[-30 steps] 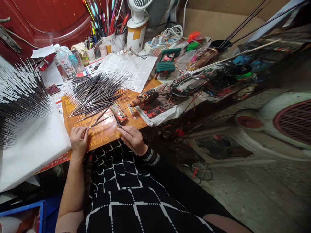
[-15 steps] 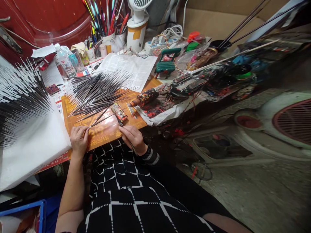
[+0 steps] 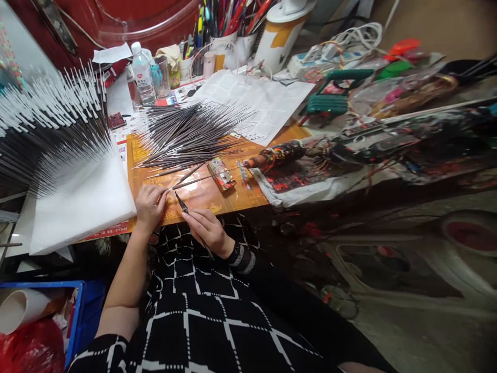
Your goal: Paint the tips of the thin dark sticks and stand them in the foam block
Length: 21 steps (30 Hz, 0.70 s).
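My left hand (image 3: 150, 208) pinches the near white end of a thin dark stick (image 3: 194, 182), which points right and tapers to a fine tip. My right hand (image 3: 209, 231) grips a small paintbrush (image 3: 180, 202), its dark bristles pointing up and left, close to the pinched end; whether they touch it I cannot tell. Beyond the stick lies a paint-smeared block (image 3: 222, 174) on the orange board (image 3: 171, 210). A large pile of similar dark sticks (image 3: 186, 132) lies behind my hands.
White foam (image 3: 89, 191) at left bears many upright white-topped sticks (image 3: 58, 103). A paint-crusted tool with an orange-brown nose (image 3: 279, 154) lies right of the board. Behind stand a water bottle (image 3: 143, 75), newspaper (image 3: 248, 98) and a green stand (image 3: 330, 98). A blue crate (image 3: 87, 311) sits low left.
My right hand has moved the brush from beside the paint-smeared block leftward to near my left hand. The left hand still pinches the stick. The camera view has shifted.
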Each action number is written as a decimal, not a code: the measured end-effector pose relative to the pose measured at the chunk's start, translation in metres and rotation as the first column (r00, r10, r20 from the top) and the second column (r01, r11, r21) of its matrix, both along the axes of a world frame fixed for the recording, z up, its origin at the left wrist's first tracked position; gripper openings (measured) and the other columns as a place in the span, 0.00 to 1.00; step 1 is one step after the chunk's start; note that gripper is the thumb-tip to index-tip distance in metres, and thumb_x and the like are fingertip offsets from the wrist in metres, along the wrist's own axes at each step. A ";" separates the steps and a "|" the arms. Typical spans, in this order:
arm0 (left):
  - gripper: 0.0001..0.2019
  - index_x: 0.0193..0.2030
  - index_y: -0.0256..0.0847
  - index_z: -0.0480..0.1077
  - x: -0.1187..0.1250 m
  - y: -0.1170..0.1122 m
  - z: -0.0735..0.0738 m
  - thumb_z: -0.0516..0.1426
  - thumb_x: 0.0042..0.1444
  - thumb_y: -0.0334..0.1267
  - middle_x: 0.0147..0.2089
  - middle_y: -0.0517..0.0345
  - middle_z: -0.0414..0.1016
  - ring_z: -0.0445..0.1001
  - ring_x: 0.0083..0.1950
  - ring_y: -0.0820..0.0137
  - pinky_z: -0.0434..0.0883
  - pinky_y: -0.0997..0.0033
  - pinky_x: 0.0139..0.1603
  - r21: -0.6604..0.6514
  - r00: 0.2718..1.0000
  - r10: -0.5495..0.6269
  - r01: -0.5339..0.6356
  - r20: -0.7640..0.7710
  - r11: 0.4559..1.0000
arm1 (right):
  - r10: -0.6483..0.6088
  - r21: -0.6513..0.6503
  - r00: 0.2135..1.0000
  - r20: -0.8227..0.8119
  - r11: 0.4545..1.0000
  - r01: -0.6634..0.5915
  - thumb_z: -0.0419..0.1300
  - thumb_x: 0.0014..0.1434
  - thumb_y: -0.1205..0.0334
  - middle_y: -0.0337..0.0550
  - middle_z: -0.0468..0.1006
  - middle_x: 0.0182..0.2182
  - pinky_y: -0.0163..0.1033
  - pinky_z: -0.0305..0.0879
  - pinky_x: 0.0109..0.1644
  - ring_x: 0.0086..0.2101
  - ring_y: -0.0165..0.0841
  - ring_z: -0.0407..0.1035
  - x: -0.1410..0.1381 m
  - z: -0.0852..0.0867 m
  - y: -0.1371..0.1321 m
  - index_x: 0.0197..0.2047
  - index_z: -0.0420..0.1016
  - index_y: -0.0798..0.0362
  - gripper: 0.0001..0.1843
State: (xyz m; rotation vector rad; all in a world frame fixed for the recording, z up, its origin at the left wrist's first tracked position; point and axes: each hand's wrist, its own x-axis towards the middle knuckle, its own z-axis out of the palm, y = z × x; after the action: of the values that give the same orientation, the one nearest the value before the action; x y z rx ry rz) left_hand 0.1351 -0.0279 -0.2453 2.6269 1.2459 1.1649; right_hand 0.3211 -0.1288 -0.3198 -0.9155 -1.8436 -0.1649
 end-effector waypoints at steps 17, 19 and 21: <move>0.10 0.39 0.43 0.77 -0.001 0.000 -0.001 0.56 0.68 0.40 0.36 0.55 0.78 0.71 0.39 0.67 0.68 0.64 0.45 0.001 1.000 -0.011 0.011 -0.006 1.000 | -0.076 -0.035 0.995 0.067 0.996 0.078 0.55 0.67 0.72 0.52 0.81 0.52 0.44 0.72 0.56 0.54 0.39 0.74 -0.007 0.005 0.001 0.70 0.63 0.54 0.29; 0.10 0.39 0.43 0.77 -0.001 0.000 -0.001 0.56 0.68 0.41 0.36 0.55 0.78 0.72 0.40 0.67 0.68 0.64 0.45 0.004 1.000 -0.007 0.007 -0.012 1.000 | -0.070 -0.033 0.996 0.060 0.997 0.072 0.55 0.67 0.72 0.52 0.81 0.52 0.44 0.72 0.55 0.53 0.39 0.75 -0.007 0.006 0.000 0.71 0.61 0.54 0.30; 0.10 0.39 0.43 0.77 0.000 -0.001 -0.001 0.56 0.68 0.41 0.36 0.55 0.78 0.72 0.39 0.66 0.68 0.64 0.45 0.006 1.000 -0.007 0.007 -0.010 1.000 | -0.068 -0.025 0.996 0.056 0.997 0.069 0.56 0.67 0.73 0.52 0.81 0.52 0.45 0.72 0.55 0.53 0.39 0.75 -0.007 0.007 0.000 0.72 0.59 0.55 0.31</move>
State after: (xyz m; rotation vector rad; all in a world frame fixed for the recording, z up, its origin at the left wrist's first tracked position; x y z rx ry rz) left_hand 0.1346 -0.0285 -0.2463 2.6428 1.2364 1.1576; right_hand 0.3141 -0.1285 -0.3129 -1.0023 -1.8702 -0.2104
